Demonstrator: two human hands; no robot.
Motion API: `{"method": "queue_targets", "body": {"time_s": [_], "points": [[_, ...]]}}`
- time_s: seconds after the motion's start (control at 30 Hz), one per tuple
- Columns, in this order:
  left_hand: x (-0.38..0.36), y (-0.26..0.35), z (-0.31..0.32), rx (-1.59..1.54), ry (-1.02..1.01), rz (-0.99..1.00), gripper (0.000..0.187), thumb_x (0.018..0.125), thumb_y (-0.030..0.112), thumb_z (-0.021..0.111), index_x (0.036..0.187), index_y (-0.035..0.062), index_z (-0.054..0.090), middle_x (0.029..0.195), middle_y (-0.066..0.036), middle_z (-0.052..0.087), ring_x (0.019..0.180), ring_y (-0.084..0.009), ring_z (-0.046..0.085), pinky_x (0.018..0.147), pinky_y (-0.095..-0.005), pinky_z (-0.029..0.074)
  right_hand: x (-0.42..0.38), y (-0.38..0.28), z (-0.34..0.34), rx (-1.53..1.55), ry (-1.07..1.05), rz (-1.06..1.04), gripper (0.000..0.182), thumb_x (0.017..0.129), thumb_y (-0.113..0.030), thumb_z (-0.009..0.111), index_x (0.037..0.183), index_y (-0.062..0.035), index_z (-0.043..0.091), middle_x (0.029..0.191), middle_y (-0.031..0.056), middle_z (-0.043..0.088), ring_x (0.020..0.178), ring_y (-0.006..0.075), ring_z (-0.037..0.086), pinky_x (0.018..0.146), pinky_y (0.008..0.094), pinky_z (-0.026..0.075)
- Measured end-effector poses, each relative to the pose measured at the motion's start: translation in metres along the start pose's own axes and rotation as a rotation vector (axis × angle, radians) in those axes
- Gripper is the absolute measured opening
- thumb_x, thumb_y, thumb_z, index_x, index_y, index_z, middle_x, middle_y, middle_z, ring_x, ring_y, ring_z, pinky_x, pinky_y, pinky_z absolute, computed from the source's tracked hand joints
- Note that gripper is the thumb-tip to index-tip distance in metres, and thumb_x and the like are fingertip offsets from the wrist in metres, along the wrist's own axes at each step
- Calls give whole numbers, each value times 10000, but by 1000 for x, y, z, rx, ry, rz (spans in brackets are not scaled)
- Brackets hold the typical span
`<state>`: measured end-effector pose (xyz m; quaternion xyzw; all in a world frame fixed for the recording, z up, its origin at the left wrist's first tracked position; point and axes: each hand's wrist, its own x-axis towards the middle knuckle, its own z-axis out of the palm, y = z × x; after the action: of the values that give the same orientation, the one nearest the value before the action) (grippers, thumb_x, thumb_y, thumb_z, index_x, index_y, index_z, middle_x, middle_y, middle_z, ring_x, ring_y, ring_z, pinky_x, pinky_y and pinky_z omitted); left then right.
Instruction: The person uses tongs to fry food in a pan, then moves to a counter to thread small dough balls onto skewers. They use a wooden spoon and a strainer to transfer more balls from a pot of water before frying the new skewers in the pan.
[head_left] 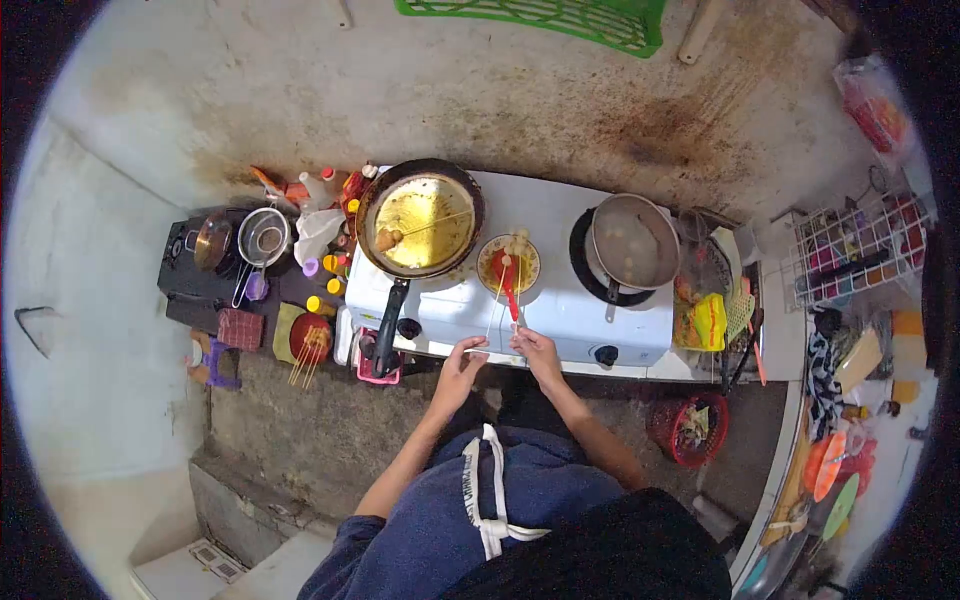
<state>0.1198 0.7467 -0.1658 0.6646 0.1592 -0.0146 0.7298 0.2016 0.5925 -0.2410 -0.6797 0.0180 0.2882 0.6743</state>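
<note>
My left hand [460,372] is closed in a pinch at the front edge of the stove, around the lower end of a thin skewer [494,313]. Beside it, my right hand [538,355] has its fingers closed near another skewer [518,280] and the handle of a red spoon [511,298]. Both sticks reach up to a patterned bowl [534,280] of yellowish liquid. Pale round balls [516,243] sit at the bowl's far rim. The exact grip of the right fingers is hard to make out.
A frying pan [476,190] of oil holds a browned skewered piece [388,238]. On the right burner stands a pot [665,215] with pale balls in liquid. Filled skewers [313,343] lie at left near bottles. A red basket [690,455] stands on the floor.
</note>
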Motion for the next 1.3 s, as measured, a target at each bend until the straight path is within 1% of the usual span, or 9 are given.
{"method": "queue_targets", "body": {"time_s": [0.6, 0.67, 0.7, 0.77, 0.8, 0.93, 1.2, 1.27, 1.3], "points": [[-31, -14, -19, -122, -137, 8, 268, 854, 80, 458, 1111, 4, 450, 1079, -68, 518, 1005, -155, 487, 879, -270, 368, -93, -12, 75, 308, 94, 131, 316, 879, -150, 453, 1130, 41, 472, 955, 86, 576, 873, 145, 558, 803, 255, 443], [-37, -10, -18, -143, -143, -8, 318, 874, 113, 410, 1174, 6, 415, 1182, -91, 462, 1115, -179, 419, 948, -281, 309, -104, -22, 99, 202, 298, -61, 354, 896, -244, 412, 1124, 11, 507, 903, 48, 560, 796, 138, 526, 792, 238, 401], [-37, -1, -15, -190, -135, -2, 359, 883, 151, 381, 1213, 8, 379, 1233, -104, 419, 1162, -189, 372, 979, -288, 264, -109, -32, 114, 140, 321, -287, 416, 918, -299, 320, 1191, -15, 456, 1111, 106, 468, 1010, 180, 455, 901, 287, 337], [-36, 32, -11, -192, -185, -10, 466, 900, 239, 298, 1300, 2, 265, 1365, -126, 259, 1268, -210, 222, 1041, -301, 139, -113, -37, 131, 122, 330, -294, 425, 917, -304, 309, 1199, -12, 434, 1128, 110, 443, 1028, 188, 428, 909, 293, 316], [-34, 18, -10, 41, -244, 419, 470, 904, 223, 261, 1317, 1, 229, 1391, -120, 198, 1289, -216, 170, 1049, -308, 117, -113, -43, 137, 99, 334, -309, 434, 916, -310, 297, 1207, -8, 411, 1146, 115, 417, 1045, 196, 401, 918, 299, 296], [-46, 63, 9, -97, -345, 130, 496, 915, 252, 183, 1343, 5, 142, 1418, -105, 99, 1310, -221, 67, 1055, -311, 49, -111, -72, 124, -5, 376, -389, 477, 912, -332, 251, 1241, 6, 319, 1216, 132, 316, 1114, 228, 293, 952, 325, 214], [-64, 77, 53, -213, -608, 177, 486, 916, 225, 188, 1353, 25, 112, 1424, -93, 76, 1310, -204, 62, 1054, -301, 32, -155, -97, 105, -221, 522, -503, 577, 903, -375, 158, 1308, 35, 136, 1356, 168, 112, 1251, 293, 76, 1019, 375, 50], [-58, 83, 73, -140, -664, 377, 489, 920, 245, 199, 1340, -1, 148, 1413, -95, 130, 1303, -205, 107, 1057, -305, 64, -172, -100, 96, -270, 576, -521, 604, 901, -386, 135, 1325, 42, 90, 1391, 177, 61, 1286, 309, 22, 1036, 388, 9], [-44, 84, 93, -501, -728, -19, 498, 907, 231, 236, 1333, -14, 156, 1395, -113, 182, 1293, -218, 152, 1057, -304, 95, -177, -105, 87, -295, 603, -532, 618, 900, -392, 123, 1333, 45, 67, 1409, 182, 36, 1303, 317, -5, 1044, 395, -11]]}}
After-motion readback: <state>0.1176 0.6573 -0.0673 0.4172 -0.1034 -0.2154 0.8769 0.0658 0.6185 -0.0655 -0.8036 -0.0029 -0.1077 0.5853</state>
